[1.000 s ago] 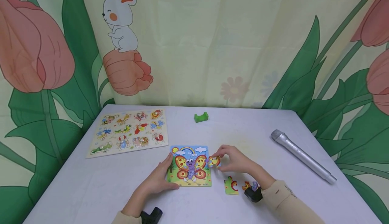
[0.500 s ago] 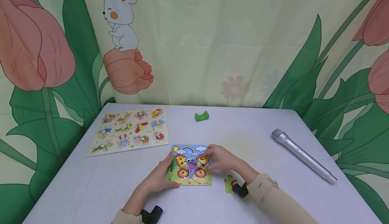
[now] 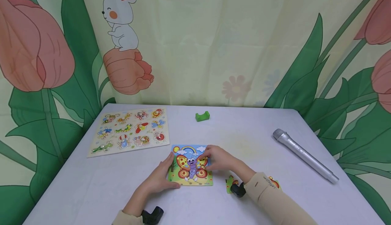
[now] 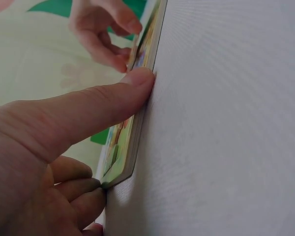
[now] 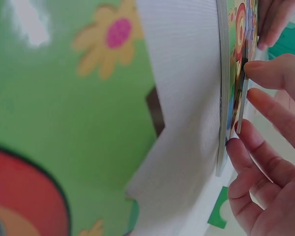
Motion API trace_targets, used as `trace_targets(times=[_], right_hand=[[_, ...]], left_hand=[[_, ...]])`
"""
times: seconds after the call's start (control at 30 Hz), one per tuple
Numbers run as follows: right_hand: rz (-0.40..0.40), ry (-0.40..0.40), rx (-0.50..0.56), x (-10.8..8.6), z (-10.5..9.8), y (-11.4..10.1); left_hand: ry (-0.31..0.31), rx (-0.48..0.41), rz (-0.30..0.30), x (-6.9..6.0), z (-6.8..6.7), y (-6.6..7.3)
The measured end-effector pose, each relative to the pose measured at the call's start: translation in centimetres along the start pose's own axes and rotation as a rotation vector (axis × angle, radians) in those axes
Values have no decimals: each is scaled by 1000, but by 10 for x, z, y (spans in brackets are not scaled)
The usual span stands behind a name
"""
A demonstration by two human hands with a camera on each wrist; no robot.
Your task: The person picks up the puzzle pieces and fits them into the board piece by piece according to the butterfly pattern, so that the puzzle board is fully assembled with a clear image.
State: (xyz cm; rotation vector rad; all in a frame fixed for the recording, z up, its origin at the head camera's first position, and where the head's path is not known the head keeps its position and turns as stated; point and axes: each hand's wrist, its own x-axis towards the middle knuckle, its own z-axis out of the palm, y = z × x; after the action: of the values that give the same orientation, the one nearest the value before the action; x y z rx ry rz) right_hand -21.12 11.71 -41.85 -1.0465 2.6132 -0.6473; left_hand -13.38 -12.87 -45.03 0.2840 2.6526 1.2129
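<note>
A square butterfly puzzle board [image 3: 190, 181] lies near the middle of the white table. My left hand [image 3: 158, 178] grips it at the left, thumb on the near edge and fingers along the side. Over the right wing, my right hand [image 3: 222, 159] pinches a thin puzzle piece [image 5: 243, 105] between thumb and fingers. In the right wrist view that piece stands slightly tilted against the board's face; the fingers cover much of it. A loose green puzzle piece [image 3: 229, 183] lies right of the board, partly behind the wrist camera.
Another loose piece [image 3: 275, 182] shows past the right sleeve. An insect peg puzzle [image 3: 131, 147] lies at the back left, and a small green block [image 3: 202, 117] sits at the back. A silver microphone [image 3: 305, 157] lies on the right. A printed curtain [image 3: 195, 48] hangs behind the table.
My right hand has carried the puzzle piece leftward from beside the board onto its right wing, then shifted slightly there. The left hand keeps its hold on the board.
</note>
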Motion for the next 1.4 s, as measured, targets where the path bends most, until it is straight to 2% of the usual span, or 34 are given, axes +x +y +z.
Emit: trace_targets(times=[0.5, 0.73, 0.93, 1.13, 1.3, 1.4], right_hand=[[73, -10, -109, 2, 1, -11], [82, 18, -128, 2, 3, -13], [50, 31, -76, 0, 4, -8], [59, 53, 55, -4, 2, -2], [49, 101, 138, -15, -3, 0], [70, 123, 184, -25, -7, 0]], left_hand=[[-9, -11, 7, 0, -1, 1], [-7, -9, 4, 0, -1, 2], [-8, -6, 2, -1, -1, 2], [-9, -7, 11, 0, -1, 1], [-5, -10, 4, -1, -1, 1], [-5, -11, 5, -1, -1, 1]])
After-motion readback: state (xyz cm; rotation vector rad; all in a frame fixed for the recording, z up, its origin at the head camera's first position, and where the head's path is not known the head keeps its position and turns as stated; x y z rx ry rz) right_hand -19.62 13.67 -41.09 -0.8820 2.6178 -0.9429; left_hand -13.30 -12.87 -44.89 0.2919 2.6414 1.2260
